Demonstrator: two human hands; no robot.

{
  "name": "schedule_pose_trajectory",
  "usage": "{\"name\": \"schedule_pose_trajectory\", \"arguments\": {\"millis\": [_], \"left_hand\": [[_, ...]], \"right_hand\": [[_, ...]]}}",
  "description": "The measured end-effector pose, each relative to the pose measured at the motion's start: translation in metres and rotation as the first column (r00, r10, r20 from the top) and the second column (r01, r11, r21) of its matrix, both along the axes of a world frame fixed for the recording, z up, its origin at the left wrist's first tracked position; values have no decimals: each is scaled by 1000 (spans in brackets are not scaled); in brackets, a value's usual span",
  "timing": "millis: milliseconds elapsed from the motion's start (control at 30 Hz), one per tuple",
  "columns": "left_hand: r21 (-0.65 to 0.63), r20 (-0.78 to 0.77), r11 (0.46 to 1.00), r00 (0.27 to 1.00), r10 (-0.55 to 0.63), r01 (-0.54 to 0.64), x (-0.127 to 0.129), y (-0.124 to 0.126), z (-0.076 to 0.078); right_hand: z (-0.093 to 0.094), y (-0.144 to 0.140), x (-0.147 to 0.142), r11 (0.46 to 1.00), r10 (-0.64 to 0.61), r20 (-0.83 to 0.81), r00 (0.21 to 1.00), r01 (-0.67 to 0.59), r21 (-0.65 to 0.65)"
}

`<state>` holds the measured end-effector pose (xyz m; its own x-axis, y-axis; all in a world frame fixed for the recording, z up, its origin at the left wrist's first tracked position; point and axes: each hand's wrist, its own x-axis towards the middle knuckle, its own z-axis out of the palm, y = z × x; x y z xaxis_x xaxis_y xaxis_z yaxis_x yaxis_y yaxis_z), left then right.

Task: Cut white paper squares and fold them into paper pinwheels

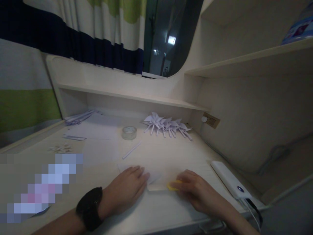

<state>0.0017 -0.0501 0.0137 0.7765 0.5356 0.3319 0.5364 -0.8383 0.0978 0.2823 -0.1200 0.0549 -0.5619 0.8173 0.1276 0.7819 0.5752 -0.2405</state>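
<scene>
My left hand (130,186), with a black watch (90,209) on the wrist, lies flat with fingers stretched over a white sheet of paper (154,176). A pale strip (157,188) runs along the desk between my two hands. To the right, my right hand (194,191) pinches a small yellow tool (173,185) beside the strip's end; motion blur hides its exact kind. A thin rolled paper stick (131,150) lies just beyond my left hand.
Paper pinwheels (166,124) lie at the back, right of a roll of clear tape (129,133). Paper sheets (100,125) and small white pieces (61,148) are at left. A white power bank (227,179) with cables sits at right, below the wall socket (212,120).
</scene>
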Motion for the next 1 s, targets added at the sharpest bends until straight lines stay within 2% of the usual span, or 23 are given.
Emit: {"name": "schedule_pose_trajectory", "arguments": {"millis": [133, 333, 500, 733, 1000], "left_hand": [[22, -77, 999, 997, 31, -29, 0, -1, -2], [-3, -85, 1000, 996, 3, -3, -1, -3, 1], [-82, -53, 996, 998, -36, 31, 4, -3, 7], [-165, -25, 984, 997, -69, 64, 20, 11, -7], [-178, 21, 982, 998, -56, 59, 19, 12, -3]], "right_hand": [[-10, 7, 0, 999, -15, 23, 1000, 14, 32], [-15, 14, -2, 998, -43, 29, 999, 41, 46], [-19, 13, -4, 999, -49, 7, 999, 49, 22], [-21, 15, -3, 1000, -21, 9, 1000, 21, 22], [-19, 14, -3, 1000, -27, 4, 1000, 27, 13]]}}
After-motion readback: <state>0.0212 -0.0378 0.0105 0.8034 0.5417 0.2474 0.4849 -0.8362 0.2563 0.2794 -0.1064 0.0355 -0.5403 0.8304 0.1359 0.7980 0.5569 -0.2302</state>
